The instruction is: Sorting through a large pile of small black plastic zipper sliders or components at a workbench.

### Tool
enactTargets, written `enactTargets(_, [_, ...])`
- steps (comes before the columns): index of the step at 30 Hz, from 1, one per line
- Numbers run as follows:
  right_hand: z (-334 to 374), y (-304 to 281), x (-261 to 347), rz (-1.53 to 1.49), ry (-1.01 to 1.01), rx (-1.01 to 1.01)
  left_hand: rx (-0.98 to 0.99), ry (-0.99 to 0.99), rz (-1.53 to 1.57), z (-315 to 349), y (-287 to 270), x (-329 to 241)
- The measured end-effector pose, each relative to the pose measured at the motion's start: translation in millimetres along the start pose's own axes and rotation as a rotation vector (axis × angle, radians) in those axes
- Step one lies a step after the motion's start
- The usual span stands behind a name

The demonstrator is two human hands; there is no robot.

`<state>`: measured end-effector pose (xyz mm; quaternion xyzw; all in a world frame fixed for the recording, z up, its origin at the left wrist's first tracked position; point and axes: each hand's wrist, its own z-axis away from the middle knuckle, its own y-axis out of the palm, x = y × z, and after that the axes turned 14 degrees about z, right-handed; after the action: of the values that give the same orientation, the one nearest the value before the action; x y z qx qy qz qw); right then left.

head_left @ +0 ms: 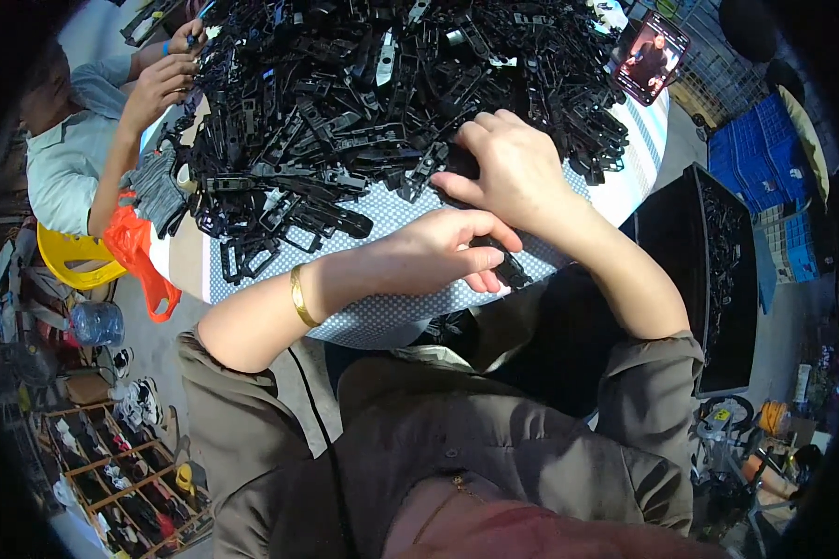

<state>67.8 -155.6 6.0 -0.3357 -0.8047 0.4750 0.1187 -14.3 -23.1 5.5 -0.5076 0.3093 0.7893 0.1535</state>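
Where black part (514,272) lies by left hand (443,250), long axis points lower right; grip unclear.

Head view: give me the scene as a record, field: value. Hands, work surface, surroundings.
left hand: fingers curled by a small black part near the table's near edge; grip unclear
right hand: at the heap's near edge; grip unclear
heap: many black parts
surface: dotted cloth
phone: screen lit, right of heap
bin: black, right side, black parts inside
co-worker: left side, light top
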Motion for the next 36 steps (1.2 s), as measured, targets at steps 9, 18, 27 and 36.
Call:
enactTargets(9, [13, -22, -18, -0.271, -0.048, -0.204, -0.065, 0.133, 0.297, 6, -13, 2])
enactTargets(18, [37, -31, -13, -0.323, -0.204, -0.126, -0.22, 0.308, 0.451, 5, -14, 3])
enactTargets(27, [39, -44, -17, -0.385, -0.158, -0.123, -0.298, 0.325, 0.42, 8, -8, -1])
enactTargets(36, [43, -39, -1, -0.274, -0.217, -0.266, -0.382, 0.391, 0.283, 6, -5, 7])
